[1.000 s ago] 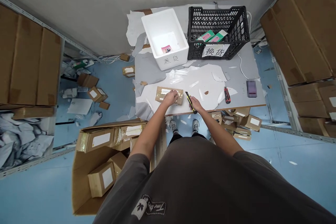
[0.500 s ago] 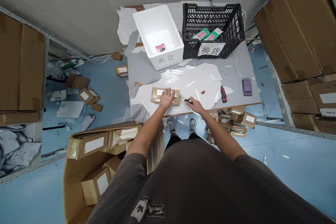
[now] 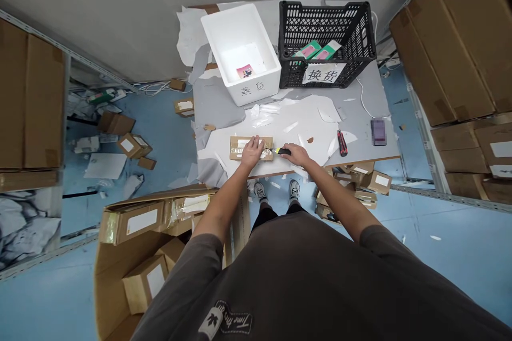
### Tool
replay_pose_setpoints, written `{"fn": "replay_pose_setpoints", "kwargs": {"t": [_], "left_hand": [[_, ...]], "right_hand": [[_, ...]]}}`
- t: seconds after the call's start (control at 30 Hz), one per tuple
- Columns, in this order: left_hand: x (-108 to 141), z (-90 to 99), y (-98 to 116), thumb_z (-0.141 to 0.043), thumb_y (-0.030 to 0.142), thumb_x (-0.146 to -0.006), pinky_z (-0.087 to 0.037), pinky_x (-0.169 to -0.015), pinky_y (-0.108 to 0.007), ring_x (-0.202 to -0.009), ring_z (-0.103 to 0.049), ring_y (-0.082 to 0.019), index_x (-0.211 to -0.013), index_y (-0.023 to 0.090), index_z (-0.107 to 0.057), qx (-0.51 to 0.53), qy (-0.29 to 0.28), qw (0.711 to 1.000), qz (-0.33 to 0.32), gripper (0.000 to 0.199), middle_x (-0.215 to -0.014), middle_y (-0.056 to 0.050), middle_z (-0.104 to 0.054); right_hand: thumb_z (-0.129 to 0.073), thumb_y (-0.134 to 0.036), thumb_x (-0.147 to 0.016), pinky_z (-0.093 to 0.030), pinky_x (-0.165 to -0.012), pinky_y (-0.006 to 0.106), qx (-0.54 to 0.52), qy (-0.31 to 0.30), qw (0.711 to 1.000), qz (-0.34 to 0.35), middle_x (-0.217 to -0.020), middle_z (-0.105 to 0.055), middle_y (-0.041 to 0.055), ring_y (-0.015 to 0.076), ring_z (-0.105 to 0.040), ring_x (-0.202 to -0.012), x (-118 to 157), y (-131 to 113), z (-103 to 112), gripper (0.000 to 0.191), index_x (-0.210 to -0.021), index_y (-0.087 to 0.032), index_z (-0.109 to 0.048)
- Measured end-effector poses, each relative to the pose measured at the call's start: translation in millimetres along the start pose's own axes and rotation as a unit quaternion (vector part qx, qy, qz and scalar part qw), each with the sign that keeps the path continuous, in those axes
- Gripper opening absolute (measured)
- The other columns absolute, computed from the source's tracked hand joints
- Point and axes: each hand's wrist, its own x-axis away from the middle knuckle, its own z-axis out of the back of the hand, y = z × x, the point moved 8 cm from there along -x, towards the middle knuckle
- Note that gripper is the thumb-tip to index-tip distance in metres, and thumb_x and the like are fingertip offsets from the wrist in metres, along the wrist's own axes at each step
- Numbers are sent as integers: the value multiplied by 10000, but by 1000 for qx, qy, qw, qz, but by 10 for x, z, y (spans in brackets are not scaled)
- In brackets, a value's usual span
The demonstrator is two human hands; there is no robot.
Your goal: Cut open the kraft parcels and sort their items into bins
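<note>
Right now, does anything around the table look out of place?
Yes. The grey table covering is crumpled at its front-left corner, white scraps lie loose beyond the taped carton, and small boxes are strewn, unstacked, on the floor.

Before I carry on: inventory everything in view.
Table: 1, grey and white, centre
Small taped cardboard box: 1, brown, table front
Slim cutter: 1, yellow and black, at box's end
Foam bin: 1, white, table rear
Plastic crate: 1, black, right of bin
Oblong boxes: 2, green and pink, in crate
Handled tool: 1, red and black, table right
Blurred rectangle: 1, purple, right of tool
Paper scraps: several, white, table
Large open carton: 1, brown, floor left
Cardboard boxes: many, brown, floor and shelves
Shirt: 1, dark grey, worn
Shoes: 2, grey, floor
Left hand: 1, bare, on taped box
Right hand: 1, bare, around cutter
</note>
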Motion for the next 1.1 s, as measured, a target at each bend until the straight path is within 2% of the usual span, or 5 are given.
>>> {"fn": "replay_pose_setpoints", "kwargs": {"t": [0.17, 0.33, 0.6, 0.73, 1.1], "left_hand": [[16, -116, -23, -488, 291, -1107, -265, -1392, -522, -1732, -206, -268, -1630, 192, -533, 13, 5, 1000, -2, 534, -1801, -181, -363], [24, -187, -34, -586, 266, -1062, -278, -1390, -568, -1728, -209, -303, -1627, 212, -541, 21, 14, 1000, -8, 570, -1792, -186, -374], [-14, -237, -81, -476, 267, -1121, -395, -1343, -609, -1631, -441, -340, -1452, 163, -688, 45, 122, 990, -53, 407, -1652, -224, -569], [-16, -280, -112, -484, 258, -1117, -438, -1314, -626, -1603, -490, -342, -1434, 176, -700, 50, 151, 985, -73, 392, -1614, -212, -615], [-3, -291, -146, -491, 274, -1116, -449, -1305, -643, -1607, -475, -367, -1437, 163, -712, 51, 155, 984, -74, 406, -1591, -220, -631]], "right_hand": [[-623, -438, -1094, -451, -892, 366, 74, 18, 997, 30, -1205, -714, 129, 319, -626, -1143, 0, -80, -9, 292, -1289, -241, -714], [-603, -429, -1103, -425, -917, 399, 121, 18, 990, 67, -1221, -687, 167, 352, -592, -1148, -42, -137, 49, 338, -1334, -219, -732], [-530, -428, -1134, -379, -839, 387, 183, 14, 979, 86, -1220, -692, 175, 346, -576, -1112, 5, -178, 74, 394, -1404, -212, -720], [-507, -452, -1143, -373, -822, 381, 190, 21, 979, 72, -1218, -704, 172, 343, -584, -1106, 48, -166, 54, 417, -1409, -212, -720], [-536, -446, -1130, -401, -836, 370, 148, 12, 987, 57, -1225, -718, 150, 328, -605, -1128, 45, -183, 73, 387, -1388, -229, -725]]}}
